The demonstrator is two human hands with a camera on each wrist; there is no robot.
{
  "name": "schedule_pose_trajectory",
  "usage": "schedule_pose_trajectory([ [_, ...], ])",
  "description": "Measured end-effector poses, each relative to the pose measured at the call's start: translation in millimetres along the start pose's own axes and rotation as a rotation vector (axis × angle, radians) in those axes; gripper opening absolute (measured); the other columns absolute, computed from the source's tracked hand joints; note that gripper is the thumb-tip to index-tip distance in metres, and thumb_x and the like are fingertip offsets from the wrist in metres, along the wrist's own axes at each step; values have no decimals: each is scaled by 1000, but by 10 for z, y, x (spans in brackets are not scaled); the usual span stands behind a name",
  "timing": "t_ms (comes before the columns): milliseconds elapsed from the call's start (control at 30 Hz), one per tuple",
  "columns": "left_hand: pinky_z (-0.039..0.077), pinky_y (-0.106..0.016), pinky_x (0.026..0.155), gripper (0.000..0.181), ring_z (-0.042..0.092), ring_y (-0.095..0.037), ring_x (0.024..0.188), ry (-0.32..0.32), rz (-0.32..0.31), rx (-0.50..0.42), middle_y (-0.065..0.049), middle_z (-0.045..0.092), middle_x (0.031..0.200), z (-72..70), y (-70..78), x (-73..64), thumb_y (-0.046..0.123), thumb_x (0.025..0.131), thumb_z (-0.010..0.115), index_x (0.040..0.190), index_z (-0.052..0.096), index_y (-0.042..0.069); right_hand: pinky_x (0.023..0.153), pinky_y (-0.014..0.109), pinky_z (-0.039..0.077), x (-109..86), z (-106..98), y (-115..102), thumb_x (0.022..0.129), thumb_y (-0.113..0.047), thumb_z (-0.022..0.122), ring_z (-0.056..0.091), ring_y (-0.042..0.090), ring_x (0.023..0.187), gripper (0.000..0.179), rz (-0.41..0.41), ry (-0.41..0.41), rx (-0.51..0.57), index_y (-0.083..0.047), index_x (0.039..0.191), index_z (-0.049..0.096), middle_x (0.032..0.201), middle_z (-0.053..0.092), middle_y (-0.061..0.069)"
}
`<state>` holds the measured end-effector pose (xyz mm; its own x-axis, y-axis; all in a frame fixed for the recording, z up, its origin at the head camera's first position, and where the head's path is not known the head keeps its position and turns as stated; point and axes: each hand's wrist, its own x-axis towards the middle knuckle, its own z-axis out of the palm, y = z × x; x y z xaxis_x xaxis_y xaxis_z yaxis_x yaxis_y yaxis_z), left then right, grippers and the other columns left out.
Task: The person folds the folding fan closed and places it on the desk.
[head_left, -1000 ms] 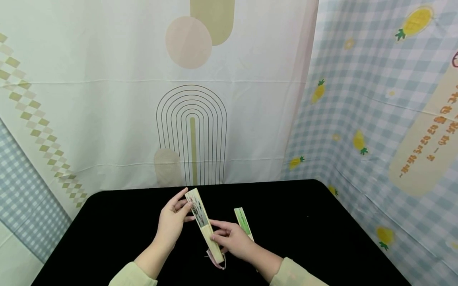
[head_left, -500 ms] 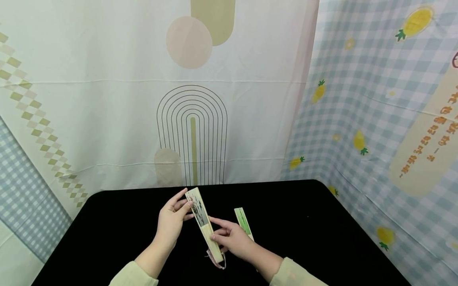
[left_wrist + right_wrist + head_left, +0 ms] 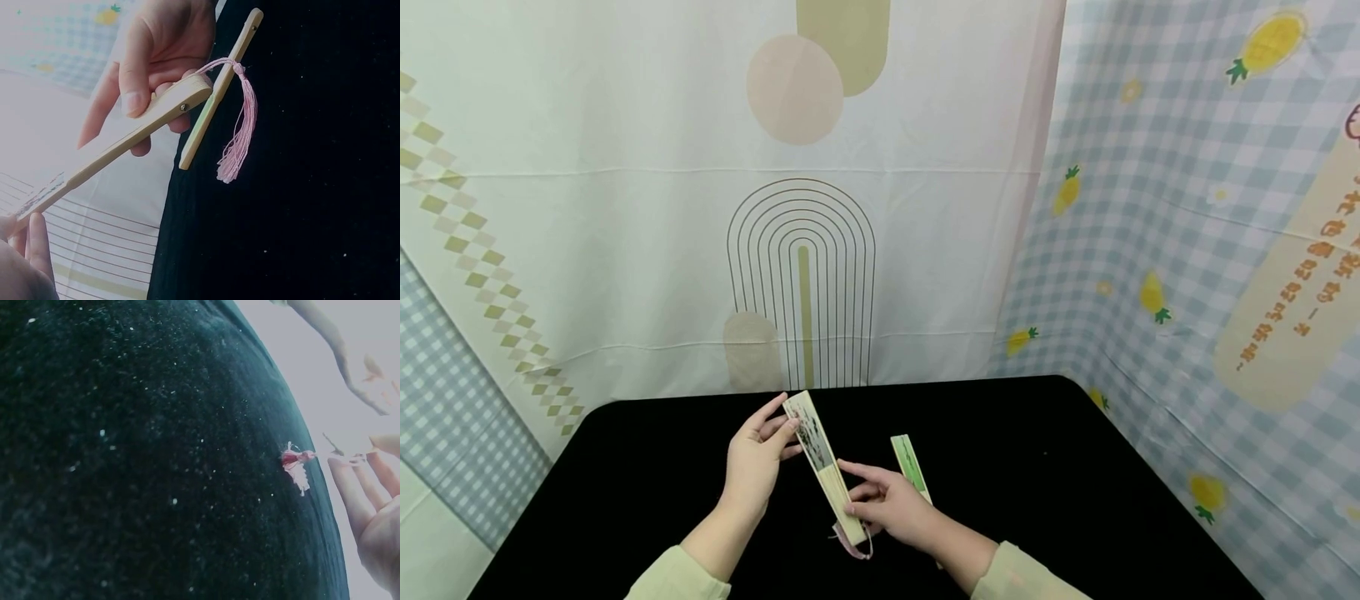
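A folded hand fan (image 3: 830,475) with pale wooden ribs and a grey, dark-patterned leaf slants between both hands, raised over the black table. My left hand (image 3: 752,458) pinches its far, leaf end between thumb and fingers. Near the pivot end, my right hand (image 3: 895,507) grips the ribs, thumb on top. From that end hangs a pink tassel (image 3: 239,137), beside the small metal rivet (image 3: 184,107). A second folded fan (image 3: 908,461), with a green leaf, lies on the table beyond my right hand, which partly covers it. The right wrist view is washed out around the hands.
The black-covered table (image 3: 1045,500) runs out to both sides of the hands. Behind it hangs a white patterned curtain (image 3: 940,275), with a blue checked pineapple curtain (image 3: 1120,208) on the right.
Both hands and the held fan have shifted slightly left. The right thumb has slid a little down the ribs toward the pivot. The green fan stays where it was.
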<state>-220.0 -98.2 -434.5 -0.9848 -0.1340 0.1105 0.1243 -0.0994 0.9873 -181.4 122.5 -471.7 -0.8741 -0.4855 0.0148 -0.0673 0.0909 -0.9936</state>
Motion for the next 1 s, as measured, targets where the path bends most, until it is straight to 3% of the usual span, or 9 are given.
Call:
schedule_pose_trajectory([
  [200, 60, -31, 76, 49, 69, -15, 90, -7, -5, -10, -17, 69, 116, 8, 2, -7, 7, 94, 68, 141, 57, 15, 61, 37, 61, -12, -1, 13, 92, -2, 68, 71, 21, 80, 61, 16, -8, 5, -13, 149, 47, 103, 73, 14],
  [467, 60, -31, 77, 47, 69, -17, 92, -30, -36, -8, -15, 68, 119, 0, -17, 6, 7, 95, 67, 140, 58, 20, 59, 38, 60, -19, 8, 57, 92, -1, 68, 71, 20, 78, 61, 4, -22, -1, -14, 148, 48, 103, 73, 15],
  [1000, 60, -33, 77, 47, 69, -18, 91, -42, -26, -38, -15, 69, 116, 25, -26, 19, 7, 95, 68, 139, 59, 20, 56, 36, 60, -40, -23, 34, 93, -3, 67, 71, 21, 76, 62, 17, -41, -6, -18, 150, 46, 105, 72, 13],
])
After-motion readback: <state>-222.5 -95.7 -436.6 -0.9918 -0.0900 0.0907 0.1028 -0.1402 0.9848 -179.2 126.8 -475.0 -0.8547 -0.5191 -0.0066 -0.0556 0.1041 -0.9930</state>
